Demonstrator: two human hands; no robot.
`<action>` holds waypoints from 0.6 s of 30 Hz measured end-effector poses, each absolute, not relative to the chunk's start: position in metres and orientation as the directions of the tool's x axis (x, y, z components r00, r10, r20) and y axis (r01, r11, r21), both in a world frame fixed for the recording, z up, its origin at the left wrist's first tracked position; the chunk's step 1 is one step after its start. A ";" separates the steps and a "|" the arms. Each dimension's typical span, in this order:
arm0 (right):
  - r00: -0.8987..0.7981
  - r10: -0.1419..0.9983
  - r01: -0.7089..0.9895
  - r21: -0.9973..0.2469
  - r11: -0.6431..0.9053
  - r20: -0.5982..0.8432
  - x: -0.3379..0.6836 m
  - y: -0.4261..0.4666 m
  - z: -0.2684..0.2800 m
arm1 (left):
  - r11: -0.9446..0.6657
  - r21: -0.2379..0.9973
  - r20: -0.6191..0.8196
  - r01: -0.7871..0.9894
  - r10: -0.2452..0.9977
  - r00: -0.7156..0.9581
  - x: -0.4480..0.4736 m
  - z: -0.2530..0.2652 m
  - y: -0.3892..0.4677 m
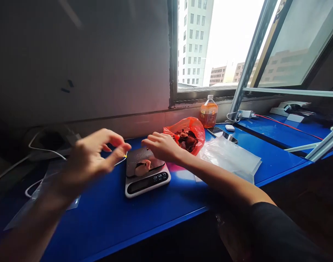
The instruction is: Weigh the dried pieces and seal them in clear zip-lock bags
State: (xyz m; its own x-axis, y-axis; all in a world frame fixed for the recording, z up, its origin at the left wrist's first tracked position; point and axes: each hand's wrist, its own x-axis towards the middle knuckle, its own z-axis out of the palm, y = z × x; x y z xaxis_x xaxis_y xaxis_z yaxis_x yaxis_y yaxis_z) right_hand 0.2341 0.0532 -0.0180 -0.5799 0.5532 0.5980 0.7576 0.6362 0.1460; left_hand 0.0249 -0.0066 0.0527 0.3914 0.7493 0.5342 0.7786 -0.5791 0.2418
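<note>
A kitchen scale with a dark glossy pan and a pale body stands on the blue table, its display dark. Over the back of the pan, my right hand is closed with its fingers pointing down; a small dark bit shows under the fingertips, too small to name. The pan mirrors part of a hand. Left of the scale, my left hand is raised and slightly blurred, thumb and fingers curved around a gap with nothing visible in it. Behind my right wrist, a red plastic bag stands open, full of dark brown dried pieces.
Clear plastic bags lie right of the scale, by a phone and a white case. A bottle of orange liquid stands under the window. Metal framing rises on the right. Cables lie at left.
</note>
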 end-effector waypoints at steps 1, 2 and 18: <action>-0.615 0.560 0.735 0.146 0.663 0.554 0.231 0.054 -0.023 | -0.607 0.205 0.490 0.768 0.743 0.457 0.031 0.042 -0.003; -0.638 0.567 0.713 0.123 0.690 0.521 0.230 0.054 -0.026 | -0.639 0.164 0.437 0.751 0.730 0.526 0.036 0.031 0.002; -0.633 0.557 0.747 0.236 0.621 0.538 0.238 0.032 -0.034 | -0.616 0.309 0.453 0.724 0.765 0.458 0.021 -0.020 0.035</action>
State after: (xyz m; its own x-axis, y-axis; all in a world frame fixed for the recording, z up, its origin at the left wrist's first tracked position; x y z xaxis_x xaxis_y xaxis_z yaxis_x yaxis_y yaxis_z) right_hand 0.2376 0.0321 -0.0341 -0.6329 0.5572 0.5375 0.7472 0.6215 0.2356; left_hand 0.0207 0.0348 -0.0201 0.4578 0.7648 0.4533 0.7244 -0.6165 0.3085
